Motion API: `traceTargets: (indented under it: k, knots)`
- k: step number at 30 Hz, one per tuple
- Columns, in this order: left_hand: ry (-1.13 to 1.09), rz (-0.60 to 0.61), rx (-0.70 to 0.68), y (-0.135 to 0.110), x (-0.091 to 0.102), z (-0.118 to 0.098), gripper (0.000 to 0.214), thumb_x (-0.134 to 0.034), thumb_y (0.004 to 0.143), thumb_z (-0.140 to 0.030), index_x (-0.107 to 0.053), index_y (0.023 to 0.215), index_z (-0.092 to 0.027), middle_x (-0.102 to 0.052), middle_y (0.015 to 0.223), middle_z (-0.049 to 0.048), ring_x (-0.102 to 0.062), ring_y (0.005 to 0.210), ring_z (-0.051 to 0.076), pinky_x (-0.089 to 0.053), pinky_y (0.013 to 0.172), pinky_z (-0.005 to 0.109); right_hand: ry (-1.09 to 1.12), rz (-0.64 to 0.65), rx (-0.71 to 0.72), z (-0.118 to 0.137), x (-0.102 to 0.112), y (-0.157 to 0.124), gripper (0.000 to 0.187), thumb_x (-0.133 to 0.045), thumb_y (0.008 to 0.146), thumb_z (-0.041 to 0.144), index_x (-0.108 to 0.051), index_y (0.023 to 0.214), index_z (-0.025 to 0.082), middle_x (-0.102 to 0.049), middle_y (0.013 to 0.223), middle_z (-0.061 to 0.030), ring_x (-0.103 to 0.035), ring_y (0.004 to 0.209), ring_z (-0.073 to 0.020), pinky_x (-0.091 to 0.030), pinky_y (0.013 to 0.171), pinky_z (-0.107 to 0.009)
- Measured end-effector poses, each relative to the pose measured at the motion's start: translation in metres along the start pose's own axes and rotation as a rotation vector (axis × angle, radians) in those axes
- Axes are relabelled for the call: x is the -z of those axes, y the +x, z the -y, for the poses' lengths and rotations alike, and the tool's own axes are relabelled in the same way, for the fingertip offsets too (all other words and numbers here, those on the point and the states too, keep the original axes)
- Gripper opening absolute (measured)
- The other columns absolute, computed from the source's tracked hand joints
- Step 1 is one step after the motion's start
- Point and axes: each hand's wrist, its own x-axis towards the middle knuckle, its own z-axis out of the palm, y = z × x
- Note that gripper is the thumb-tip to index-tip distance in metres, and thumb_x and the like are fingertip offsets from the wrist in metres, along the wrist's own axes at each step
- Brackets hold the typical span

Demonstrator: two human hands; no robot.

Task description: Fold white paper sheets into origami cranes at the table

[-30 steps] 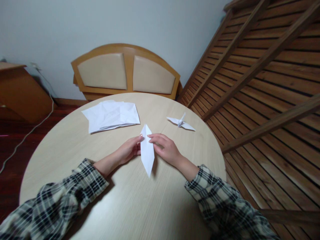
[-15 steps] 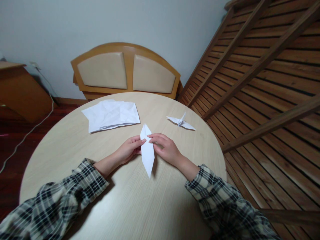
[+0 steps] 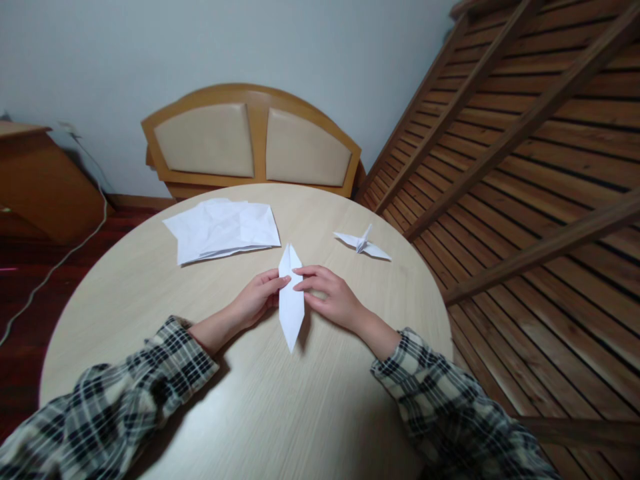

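A long, narrow piece of folded white paper [image 3: 291,310], diamond-shaped with a slit at its far tip, is held above the middle of the table. My left hand [image 3: 257,297] grips its left edge, thumb on top and the other fingers partly hidden behind it. From the other side, my right hand [image 3: 330,293] has its fingertips on the paper's upper face and right edge; where its thumb lies is hard to see. Farther off to the right, a finished white paper crane [image 3: 361,245] rests with its wings spread.
A stack of creased white paper sheets [image 3: 225,230] lies at the back left of the round wooden table [image 3: 240,407]. Behind stands a padded headboard [image 3: 260,133]. Wooden slats [image 3: 500,167] lean at the right, and a cable [image 3: 65,257] runs along the floor at the left.
The folded paper has shifted slightly left and its near tip has swung left. My right hand's fingers have straightened a little over it. My left hand has barely moved.
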Motion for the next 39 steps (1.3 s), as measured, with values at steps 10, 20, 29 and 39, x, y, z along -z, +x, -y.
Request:
traceTargets:
  k: [10,20,29,39]
  knots:
    - [-0.012,-0.006,-0.008,0.0006,0.0021,0.0,0.031,-0.083,0.069,-0.027,-0.071,0.093,-0.011,-0.07,0.074,0.0036,-0.062,0.061,0.012,-0.045,0.055,0.02,0.021,-0.005,-0.009,-0.0005,0.0018,0.0013,0.017,-0.06,0.089,0.013,-0.07,0.097,0.025,-0.065,0.121,-0.0061,-0.062,0.113,-0.018,-0.051,0.098,-0.041]
    - [0.005,-0.001,-0.014,0.0007,0.0007,-0.0009,0.031,-0.082,0.071,-0.028,-0.07,0.093,-0.011,-0.068,0.074,0.0035,-0.061,0.061,0.012,-0.048,0.055,0.021,0.036,-0.028,-0.046,-0.0011,0.001,0.001,0.018,-0.06,0.088,0.012,-0.07,0.094,0.025,-0.067,0.118,-0.0052,-0.063,0.111,-0.0183,-0.052,0.097,-0.042]
    - [0.085,0.065,-0.026,-0.0005,0.0031,-0.0004,0.019,-0.073,0.078,-0.028,-0.067,0.088,-0.013,-0.064,0.061,0.0019,-0.057,0.052,0.01,-0.049,0.055,0.022,0.004,-0.06,-0.056,0.001,0.0015,0.0037,0.016,-0.058,0.093,0.016,-0.072,0.095,0.024,-0.071,0.11,-0.006,-0.066,0.103,-0.0175,-0.053,0.092,-0.04]
    - [0.066,0.044,-0.026,-0.0006,0.0056,0.0035,0.017,-0.069,0.082,-0.026,-0.066,0.09,-0.011,-0.068,0.067,0.0062,-0.062,0.056,0.013,-0.053,0.058,0.025,-0.031,-0.143,-0.094,-0.0006,-0.0007,0.0048,0.006,-0.066,0.088,0.019,-0.069,0.085,0.023,-0.07,0.101,-0.0045,-0.064,0.097,-0.0186,-0.052,0.088,-0.042]
